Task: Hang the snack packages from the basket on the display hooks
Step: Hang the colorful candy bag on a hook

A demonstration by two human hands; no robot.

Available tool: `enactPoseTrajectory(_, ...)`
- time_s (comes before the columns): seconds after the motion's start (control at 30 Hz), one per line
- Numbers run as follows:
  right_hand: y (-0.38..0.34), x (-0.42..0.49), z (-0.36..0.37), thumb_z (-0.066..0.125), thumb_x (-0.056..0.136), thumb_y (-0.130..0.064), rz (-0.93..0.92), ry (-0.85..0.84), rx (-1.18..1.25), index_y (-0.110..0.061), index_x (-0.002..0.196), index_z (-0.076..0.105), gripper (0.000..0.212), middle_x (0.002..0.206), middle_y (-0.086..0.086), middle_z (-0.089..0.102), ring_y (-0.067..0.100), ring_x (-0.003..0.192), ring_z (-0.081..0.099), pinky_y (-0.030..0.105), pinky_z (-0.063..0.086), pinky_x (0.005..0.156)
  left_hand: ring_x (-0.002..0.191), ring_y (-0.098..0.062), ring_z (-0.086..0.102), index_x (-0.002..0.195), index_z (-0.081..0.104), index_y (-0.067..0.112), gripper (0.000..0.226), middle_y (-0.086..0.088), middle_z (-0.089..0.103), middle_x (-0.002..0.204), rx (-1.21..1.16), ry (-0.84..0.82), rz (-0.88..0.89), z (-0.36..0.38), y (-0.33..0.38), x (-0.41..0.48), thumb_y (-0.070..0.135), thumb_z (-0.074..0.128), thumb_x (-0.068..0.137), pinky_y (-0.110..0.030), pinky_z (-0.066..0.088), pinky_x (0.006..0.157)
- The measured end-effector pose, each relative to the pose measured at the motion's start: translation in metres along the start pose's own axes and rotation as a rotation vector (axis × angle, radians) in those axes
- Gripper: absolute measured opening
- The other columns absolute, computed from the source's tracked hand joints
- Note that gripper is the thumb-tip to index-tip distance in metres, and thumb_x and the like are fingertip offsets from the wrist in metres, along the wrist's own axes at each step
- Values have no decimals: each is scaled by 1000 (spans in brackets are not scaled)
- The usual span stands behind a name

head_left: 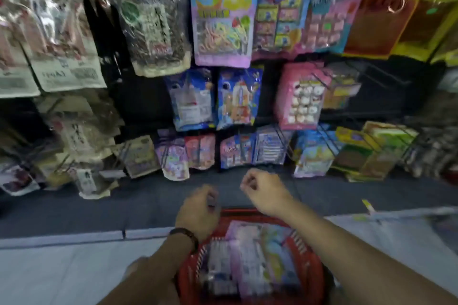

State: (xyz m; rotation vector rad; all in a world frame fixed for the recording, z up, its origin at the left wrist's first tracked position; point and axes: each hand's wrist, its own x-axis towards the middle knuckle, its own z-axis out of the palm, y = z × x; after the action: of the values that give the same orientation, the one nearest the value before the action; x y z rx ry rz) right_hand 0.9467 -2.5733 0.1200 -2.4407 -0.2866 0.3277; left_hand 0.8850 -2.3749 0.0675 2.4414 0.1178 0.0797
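Note:
A red plastic basket (312, 270) sits on the floor at the bottom centre, filled with pastel snack packages (250, 257). My left hand (198, 210), a dark band on its wrist, hovers over the basket's far left rim with fingers curled and nothing in them. My right hand (264, 189) floats above the far rim, fingers also curled and empty. Ahead, the black display rack (138, 101) carries hanging snack bags in several rows, such as a pink-and-blue bag (223, 15) and a pink bag (301, 96). The picture is blurred.
Brown and grey bags (57, 32) crowd the rack's left side, yellow and orange bags (396, 12) the upper right. A bare dark gap (386, 86) shows right of the pink bag. A dark floor strip (124, 203) meets pale tiles (62, 275) below.

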Motion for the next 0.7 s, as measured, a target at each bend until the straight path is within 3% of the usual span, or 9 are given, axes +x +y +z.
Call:
enactPoseTrajectory(0.1, 79, -19, 47, 70, 95, -25, 156, -51, 8, -30, 67, 53, 33, 73, -7, 65, 16, 83, 69, 24, 45, 73, 105, -30, 70, 106, 72, 18, 20, -7, 77, 108, 40, -165, -123, 65, -34, -17, 25, 71, 87, -32, 50, 89)
enactPoseTrajectory(0.2, 138, -33, 80, 65, 94, -18, 306, -102, 47, -20, 67, 58, 29, 68, -3, 65, 18, 76, 67, 27, 48, 70, 112, -25, 69, 127, 65, 18, 39, -1, 72, 118, -11, -310, -266, 116, -57, -23, 21, 71, 88, -25, 46, 92)
enactPoseTrajectory(0.27, 171, -35, 98, 66, 94, -18, 379, -143, 63, -11, 72, 67, 23, 73, 5, 71, 18, 72, 68, 28, 51, 68, 122, -26, 65, 137, 58, 20, 51, -4, 69, 131, -15, -373, -338, 146, -69, -18, 22, 73, 89, -27, 45, 98)
enactPoseTrajectory(0.33, 202, -33, 118, 72, 95, -33, 463, -133, 127, -4, 85, 76, 30, 82, 10, 76, 27, 79, 71, 35, 54, 73, 130, -27, 60, 149, 49, 25, 65, -6, 62, 145, -21, -425, -360, 170, -72, -6, 25, 75, 89, -26, 44, 104)
enactPoseTrajectory(0.43, 237, -15, 143, 70, 92, -45, 523, -154, 177, -11, 101, 81, 37, 100, 9, 82, 30, 98, 76, 37, 59, 85, 133, -30, 59, 160, 30, 40, 85, -4, 53, 155, -3, -466, -382, 201, -77, 17, 38, 74, 88, -28, 46, 108)
enactPoseTrajectory(0.5, 216, -9, 127, 66, 98, -37, 527, -163, 200, -9, 93, 79, 31, 97, 9, 81, 27, 90, 76, 31, 59, 79, 132, -32, 60, 160, 20, 49, 91, -4, 56, 154, 74, -480, -376, 218, -76, 34, 48, 69, 83, -38, 51, 109)
enactPoseTrajectory(0.57, 210, -2, 122, 63, 101, -25, 540, -173, 239, -12, 90, 75, 21, 87, 6, 76, 15, 71, 69, 18, 52, 62, 126, -32, 64, 161, 16, 49, 90, -8, 61, 147, 115, -485, -360, 230, -66, 48, 44, 68, 87, -36, 54, 101)
enactPoseTrajectory(0.6, 211, 1, 123, 62, 101, -23, 553, -200, 248, -10, 97, 74, 18, 89, 7, 75, 15, 72, 67, 18, 50, 60, 122, -32, 66, 162, 16, 46, 89, -10, 63, 143, 122, -487, -359, 237, -62, 54, 37, 69, 91, -32, 55, 95)
enactPoseTrajectory(0.7, 220, 5, 141, 64, 94, -34, 606, -267, 235, -12, 108, 71, 27, 109, 12, 74, 32, 103, 71, 34, 58, 85, 115, -33, 69, 161, 21, 37, 81, -13, 69, 131, 207, -504, -357, 259, -59, 69, 31, 68, 94, -34, 55, 88)
